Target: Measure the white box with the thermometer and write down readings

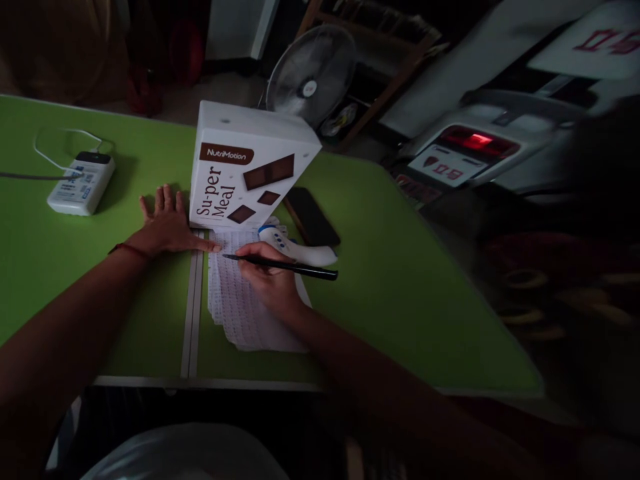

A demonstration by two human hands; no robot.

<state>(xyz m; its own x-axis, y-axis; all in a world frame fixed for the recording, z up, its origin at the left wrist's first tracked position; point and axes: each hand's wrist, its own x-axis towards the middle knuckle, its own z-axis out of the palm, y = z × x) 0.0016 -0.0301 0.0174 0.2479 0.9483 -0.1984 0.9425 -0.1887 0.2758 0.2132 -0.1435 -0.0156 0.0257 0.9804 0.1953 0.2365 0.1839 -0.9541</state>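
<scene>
R hand [273, 283] pinches a blk pen [305, 269], tip at the written sheets [240, 303] nr the table's [390, 320] front edge; L hand [167, 230] spread wide, holding nothing, thumb at sheets' L margin. Risk: loose sheets may skew if thumb lifts; box [247, 170] at their far end could tip if bumped.

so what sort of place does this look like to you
Likely a dim indoor workroom or back room, perhaps a home: a green table, an electric fan and a machine with a lit red display.
</scene>
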